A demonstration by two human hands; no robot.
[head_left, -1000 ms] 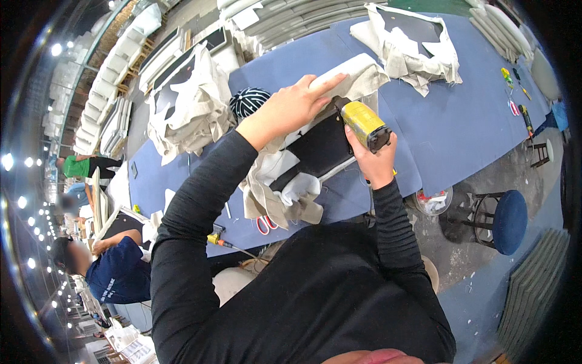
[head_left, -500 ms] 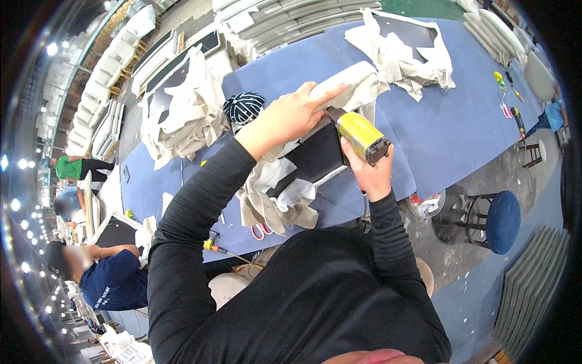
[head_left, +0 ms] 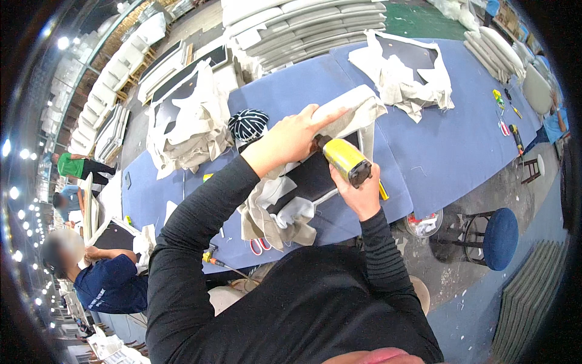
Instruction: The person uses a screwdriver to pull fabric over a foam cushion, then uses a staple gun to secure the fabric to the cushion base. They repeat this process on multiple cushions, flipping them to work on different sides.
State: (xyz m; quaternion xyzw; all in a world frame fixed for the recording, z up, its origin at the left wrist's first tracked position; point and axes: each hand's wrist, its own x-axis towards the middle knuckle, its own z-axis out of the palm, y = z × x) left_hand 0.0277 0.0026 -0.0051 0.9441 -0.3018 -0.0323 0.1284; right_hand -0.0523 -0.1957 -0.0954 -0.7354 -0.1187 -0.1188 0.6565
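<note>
My right hand [head_left: 362, 193] grips a yellow and black staple gun [head_left: 347, 161]. The gun's nose meets the upholstered seat beside my left fingers; the exact contact point is hidden. My left hand [head_left: 290, 141] reaches across the far side of the piece, fingers bent over the beige fabric [head_left: 357, 114] with the index finger stretched along its edge. Between my hands lies the seat's black underside [head_left: 310, 175]. Loose beige and white cloth [head_left: 282, 212] bunches at its near left side.
Blue cloth covers the worktable [head_left: 436, 139]. A striped cap [head_left: 247, 124], red-handled scissors [head_left: 259, 245] and fabric-draped seats [head_left: 409, 67] lie around. A blue stool [head_left: 502, 239] and a scrap bucket [head_left: 424, 224] stand at right. A co-worker [head_left: 106, 282] is at left.
My right hand has brought the staple gun leftward and nearer to me along the seat. The left hand still holds the fabric. The whole view has shifted slightly.
</note>
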